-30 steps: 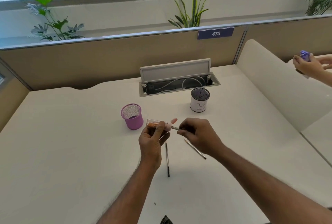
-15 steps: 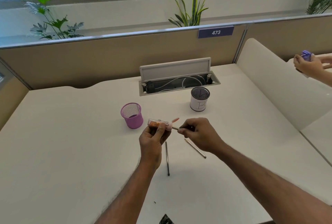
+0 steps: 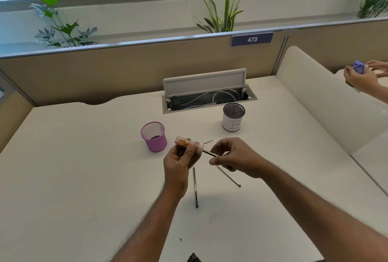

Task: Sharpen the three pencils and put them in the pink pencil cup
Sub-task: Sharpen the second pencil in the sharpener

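Pencils lie loose on the table (image 3: 84,177) nearest me: a near pencil (image 3: 195,188) just below my left hand (image 3: 178,163), and a slanted pencil (image 3: 228,176) running out from under my right hand (image 3: 237,158). Above them, my left fingers curl round a clear sharpener (image 3: 184,143), and my right thumb and fingers pinch the third pencil (image 3: 207,153), whose far end sits in the sharpener's pink end. Beyond the left hand stands the pink pencil cup (image 3: 154,136), apart from the fingers, then a white cup (image 3: 231,124) and an open cable tray (image 3: 210,98).
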The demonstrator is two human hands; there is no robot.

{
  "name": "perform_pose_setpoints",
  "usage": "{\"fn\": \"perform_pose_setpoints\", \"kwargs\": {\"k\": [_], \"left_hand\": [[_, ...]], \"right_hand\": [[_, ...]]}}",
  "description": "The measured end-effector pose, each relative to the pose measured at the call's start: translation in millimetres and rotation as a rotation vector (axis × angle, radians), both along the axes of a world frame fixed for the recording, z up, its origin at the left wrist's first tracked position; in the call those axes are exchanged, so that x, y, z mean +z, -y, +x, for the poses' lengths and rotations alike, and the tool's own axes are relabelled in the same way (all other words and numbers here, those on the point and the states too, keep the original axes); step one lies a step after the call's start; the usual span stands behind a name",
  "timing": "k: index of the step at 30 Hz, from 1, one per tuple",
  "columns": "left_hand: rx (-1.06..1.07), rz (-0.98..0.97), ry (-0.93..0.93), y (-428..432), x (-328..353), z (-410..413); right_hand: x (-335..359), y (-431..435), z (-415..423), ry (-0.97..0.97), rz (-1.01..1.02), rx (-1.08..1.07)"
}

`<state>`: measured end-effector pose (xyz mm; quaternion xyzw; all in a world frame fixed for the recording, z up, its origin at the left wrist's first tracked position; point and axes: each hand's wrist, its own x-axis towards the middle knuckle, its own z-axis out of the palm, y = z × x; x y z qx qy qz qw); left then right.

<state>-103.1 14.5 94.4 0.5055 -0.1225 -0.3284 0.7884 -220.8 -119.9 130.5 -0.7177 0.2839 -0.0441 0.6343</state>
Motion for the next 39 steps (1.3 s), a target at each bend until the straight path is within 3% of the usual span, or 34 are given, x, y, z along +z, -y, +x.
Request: {"fn": "perform_pose_setpoints", "kwargs": {"k": [6,8,11,13,17,22,27,30,33,37,39], "left_hand": [[0.125,0.077,-0.052,6,-2,-7],[0.152,0.096,-0.102,8,-3,-8],[0.172,0.109,-0.143,10,-4,-7],[0.153,0.092,-0.153,10,-3,-7],[0.058,0.068,-0.107,4,-3,-7],[-0.002,0.033,-0.113,-1,-7,1],[-0.100,-0.032,-0.109,-6,-2,2],[-0.083,-0.017,-0.085,-5,0,3],[0.017,0.035,-0.046,-3,0,0],[0.074,0.079,-0.063,-2,0,-12],[0.123,0.100,-0.118,-1,-2,-15]], "right_hand": [[-32,-6,2,0.246,-1.152,-0.033],[-38,-7,2,0.285,-1.339,-0.044],[-43,-9,3,0.306,-1.390,-0.035],[-44,-10,3,0.290,-1.320,-0.029],[-40,-9,5,0.263,-0.962,-0.034],[-23,-6,5,0.116,-0.410,-0.029],[-8,4,2,-0.054,0.284,0.035],[-8,2,1,-0.044,0.298,0.055],[-12,-4,5,0.060,0.030,-0.037],[-33,-11,4,0.207,-0.944,-0.028],[-43,-13,0,0.275,-1.201,-0.002]]}}
